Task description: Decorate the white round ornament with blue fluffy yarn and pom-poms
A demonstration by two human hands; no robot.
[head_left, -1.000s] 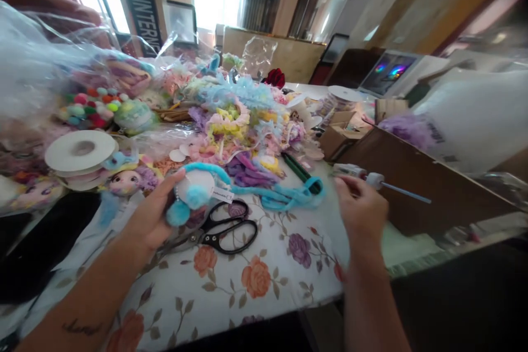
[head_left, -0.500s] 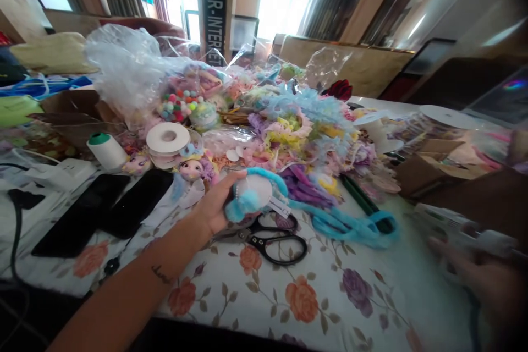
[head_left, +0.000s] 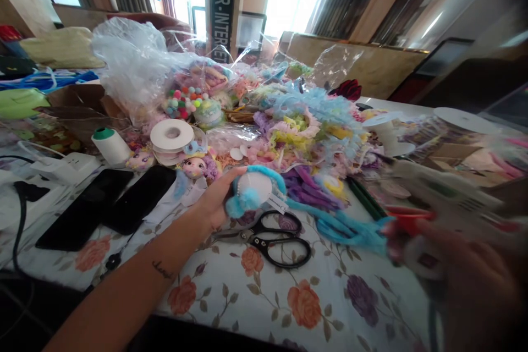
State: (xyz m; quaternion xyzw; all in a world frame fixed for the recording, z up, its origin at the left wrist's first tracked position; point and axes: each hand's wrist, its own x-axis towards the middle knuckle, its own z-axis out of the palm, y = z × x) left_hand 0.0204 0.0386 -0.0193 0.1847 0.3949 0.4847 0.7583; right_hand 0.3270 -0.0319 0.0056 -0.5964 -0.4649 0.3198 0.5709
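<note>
My left hand [head_left: 216, 198] is closed round the side of a small white and blue fuzzy craft piece [head_left: 256, 187], which has pale blue pompoms, a string of beads and a white printed tag. A fluffy blue strip [head_left: 346, 229] trails from it to the right across the table. In my right hand [head_left: 457, 269] is a whitish hot glue gun [head_left: 451, 192] with a red trigger, nozzle towards the upper left, blurred by motion. Black-handled scissors [head_left: 284, 242] lie just below the craft piece, their blades partly hidden by my left hand and wrist.
Two dark phones [head_left: 86, 209] lie at left beside a white power strip [head_left: 68, 168]. Behind are a thread cone [head_left: 110, 146], a ribbon spool [head_left: 172, 135], a doll face [head_left: 198, 166] and heaped lace trims [head_left: 305, 115]. A dark green stick [head_left: 365, 198] lies right of purple fabric.
My right hand has lifted the glue gun from low at the right, up and inward. The left hand keeps its hold on the craft piece. The view has shifted slightly.
</note>
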